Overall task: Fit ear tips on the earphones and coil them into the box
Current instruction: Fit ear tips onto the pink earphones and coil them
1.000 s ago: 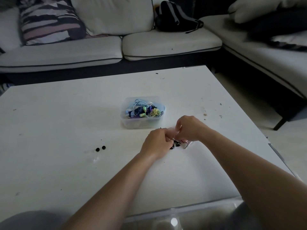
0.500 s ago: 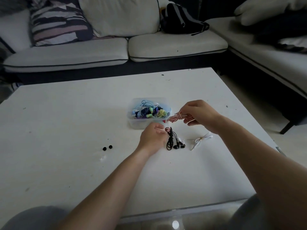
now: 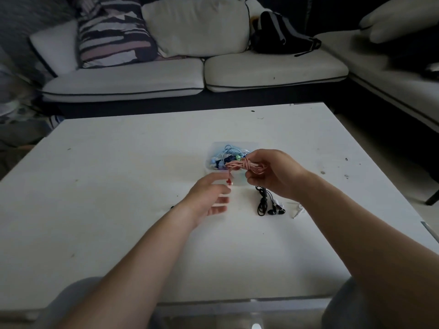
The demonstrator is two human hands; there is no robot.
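White table (image 3: pixel 118 174) filled most of the head view, with a pale sofa (image 3: pixel 142 77) behind it. A striped pillow (image 3: pixel 111 34) and a black bag (image 3: pixel 280 36) sat on the sofa.

A small clear box (image 3: pixel 212 148) stood near the middle of the table. It was full of tangled earphones in blue, green and yellow.

The right hand (image 3: pixel 273 174) was lifted above the table, just in front of the box. Its fingers and thumb were curled tight round the pink earphones (image 3: pixel 240 165). The pink wire was wound into a long bundle. The bundle lay sideways, its long way running left to right, and its free end stuck out to the left over the near part of the box. One thin pink strand hung down from that end.

The left hand (image 3: pixel 209 198) was lower and to the left of the bundle, close to the table. It was blurry. Something small and red sat right at its fingertips, but I could not tell if the fingers pinched it.

The black earphones (image 3: pixel 262 203) lay on the table under the right wrist. Their coil pointed away from the person, and the two buds were at the near end, to the right. The white earphones (image 3: pixel 298 208) peeked out beside them, partly hidden by the right arm.
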